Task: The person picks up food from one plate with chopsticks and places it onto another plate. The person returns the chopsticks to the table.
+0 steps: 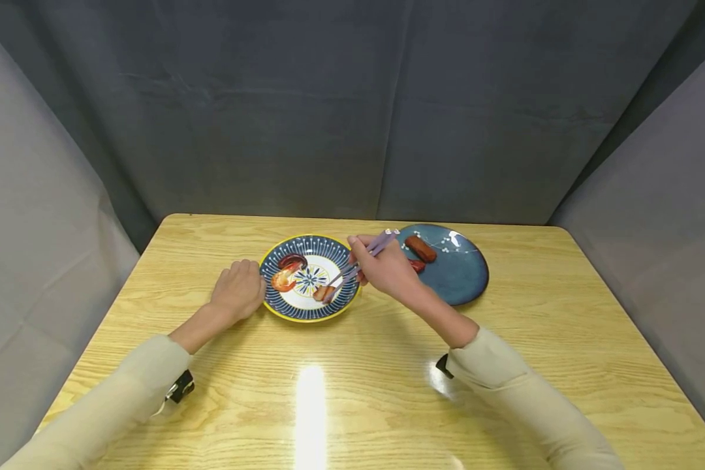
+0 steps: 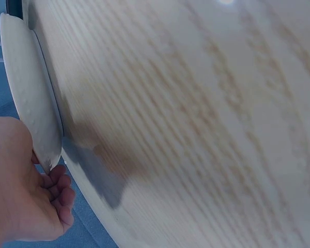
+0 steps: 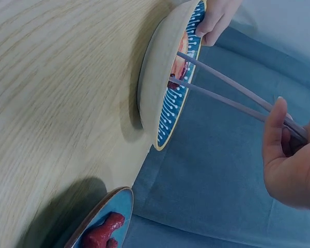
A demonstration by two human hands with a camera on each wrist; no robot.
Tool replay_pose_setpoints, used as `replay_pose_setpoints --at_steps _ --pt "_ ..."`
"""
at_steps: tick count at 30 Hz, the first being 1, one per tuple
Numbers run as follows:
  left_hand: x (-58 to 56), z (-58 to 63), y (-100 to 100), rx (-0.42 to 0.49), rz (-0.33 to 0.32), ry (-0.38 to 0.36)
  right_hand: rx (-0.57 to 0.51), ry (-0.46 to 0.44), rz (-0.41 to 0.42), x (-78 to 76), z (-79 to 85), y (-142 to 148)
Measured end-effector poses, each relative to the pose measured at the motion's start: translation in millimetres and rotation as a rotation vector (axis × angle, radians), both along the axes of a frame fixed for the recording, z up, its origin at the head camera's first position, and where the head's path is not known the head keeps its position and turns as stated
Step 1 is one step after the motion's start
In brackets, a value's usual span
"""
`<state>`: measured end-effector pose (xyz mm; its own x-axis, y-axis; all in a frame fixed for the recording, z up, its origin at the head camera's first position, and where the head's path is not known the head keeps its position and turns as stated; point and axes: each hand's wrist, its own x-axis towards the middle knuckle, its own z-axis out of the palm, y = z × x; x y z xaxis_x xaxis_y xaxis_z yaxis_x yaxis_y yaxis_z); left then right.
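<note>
My left hand (image 1: 239,289) pinches the left rim of a deep patterned plate (image 1: 308,314), with navy stripes and a yellow edge. In the left wrist view the thumb and curled fingers meet at that rim. Purple chopsticks (image 3: 227,80) are held in my right hand (image 1: 388,266), reaching down into the plate from the right. Their tips are at a small brown piece of meat (image 1: 322,294) on the plate's near side; I cannot tell whether they grip it. A shrimp (image 1: 284,279) and a dark red curled piece (image 1: 294,260) lie on the plate's left half.
Right of the patterned plate stands a blue plate (image 1: 455,281), partly behind my right hand. On it lie a brown oblong piece of food (image 1: 420,249) and a glossy red piece (image 3: 103,231). The wooden table (image 1: 376,385) ends at a dark curtain (image 1: 282,130) behind.
</note>
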<state>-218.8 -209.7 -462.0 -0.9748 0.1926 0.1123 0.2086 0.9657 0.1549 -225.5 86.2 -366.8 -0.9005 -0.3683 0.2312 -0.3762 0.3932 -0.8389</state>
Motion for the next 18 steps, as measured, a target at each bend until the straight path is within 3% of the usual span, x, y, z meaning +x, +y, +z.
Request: replay_pose_setpoints --at_steps 7,18 --pt "-0.7 -0.7 0.8 -0.004 -0.002 0.007 -0.032 -0.028 -0.045 -1.9 4.9 12.1" --pt "-1.9 -0.7 0.8 -0.016 -0.006 0.005 -0.034 0.006 -0.086 -3.6 21.1 39.3"
